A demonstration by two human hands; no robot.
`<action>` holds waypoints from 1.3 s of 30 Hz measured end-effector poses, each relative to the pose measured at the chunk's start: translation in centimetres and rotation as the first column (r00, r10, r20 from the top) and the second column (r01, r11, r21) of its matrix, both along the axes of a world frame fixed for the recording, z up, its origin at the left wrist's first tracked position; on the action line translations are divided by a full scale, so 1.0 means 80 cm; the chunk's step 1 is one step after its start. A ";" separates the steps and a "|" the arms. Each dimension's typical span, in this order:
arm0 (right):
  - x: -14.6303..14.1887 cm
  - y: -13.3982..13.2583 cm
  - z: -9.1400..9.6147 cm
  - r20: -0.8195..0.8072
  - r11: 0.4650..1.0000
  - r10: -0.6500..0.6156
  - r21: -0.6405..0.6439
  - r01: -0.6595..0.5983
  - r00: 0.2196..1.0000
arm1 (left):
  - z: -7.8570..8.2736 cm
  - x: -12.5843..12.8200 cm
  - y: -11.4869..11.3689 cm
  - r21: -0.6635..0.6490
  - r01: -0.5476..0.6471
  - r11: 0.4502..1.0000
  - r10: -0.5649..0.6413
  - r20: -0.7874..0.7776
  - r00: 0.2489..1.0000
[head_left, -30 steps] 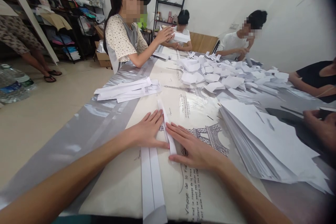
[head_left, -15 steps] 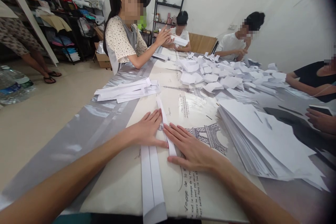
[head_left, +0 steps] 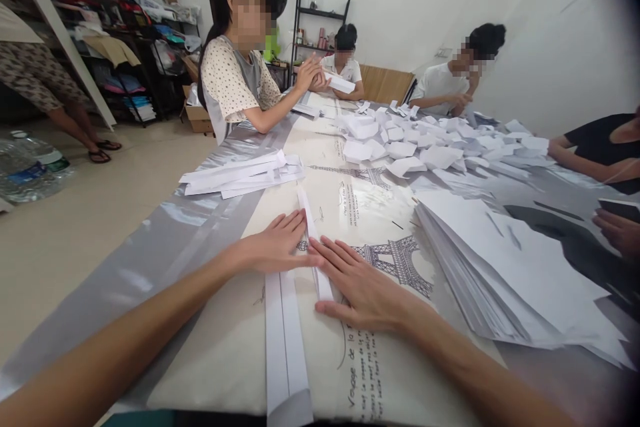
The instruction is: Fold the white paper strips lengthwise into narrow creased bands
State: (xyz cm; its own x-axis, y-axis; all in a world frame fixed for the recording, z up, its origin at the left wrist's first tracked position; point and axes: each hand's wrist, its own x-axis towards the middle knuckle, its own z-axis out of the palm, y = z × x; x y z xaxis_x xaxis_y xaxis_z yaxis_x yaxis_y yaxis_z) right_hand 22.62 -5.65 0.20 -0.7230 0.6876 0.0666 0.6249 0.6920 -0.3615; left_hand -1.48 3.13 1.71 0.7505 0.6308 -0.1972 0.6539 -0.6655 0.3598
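Note:
My left hand [head_left: 280,243] lies flat with its fingers stretched out, the thumb reaching across a narrow folded paper strip [head_left: 321,285]. On the right side of that strip, my right hand [head_left: 355,280] rests with fingers spread, its fingertips touching the paper. A longer folded paper piece [head_left: 287,347] with a crease along its length runs from under my left hand to the table's near edge. Beyond my hands, a stack of folded paper strips [head_left: 240,173] lies at the left. The middle of the narrow strip is partly hidden by my fingers.
A thick stack of white sheets [head_left: 500,267] lies at the right. Behind it spreads a heap of folded paper pieces [head_left: 415,140]. Several people sit around the table [head_left: 210,360]; one at the far left side holds a folded paper [head_left: 340,82].
My left thumb has moved up slightly across the strip. My right hand has shifted a little to the left, and the long folded paper appears slightly further left.

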 end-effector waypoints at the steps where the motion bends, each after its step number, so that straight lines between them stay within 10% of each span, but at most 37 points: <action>1: 0.000 0.000 0.000 -0.004 1.000 -0.001 0.000 0.001 1.000 | -0.003 0.002 -0.002 0.015 -0.007 1.000 0.007 -0.002 1.000; 23: -0.005 -0.008 0.000 -0.041 0.999 -0.049 -0.017 0.049 0.998 | -0.026 0.015 0.009 0.303 -0.271 0.913 0.151 0.367 0.918; 39: -0.020 -0.017 0.005 -0.050 0.997 -0.080 0.008 0.081 0.996 | -0.017 -0.013 0.031 0.455 0.057 0.888 -0.147 0.164 0.975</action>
State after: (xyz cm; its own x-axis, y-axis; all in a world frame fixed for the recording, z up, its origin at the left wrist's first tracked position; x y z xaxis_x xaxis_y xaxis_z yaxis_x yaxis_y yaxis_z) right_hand 21.06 -7.04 0.62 -0.6611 0.7426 0.1078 0.6602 0.6439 -0.3868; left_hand -2.51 5.63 0.37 0.8102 0.5358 0.2377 0.5232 -0.8439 0.1189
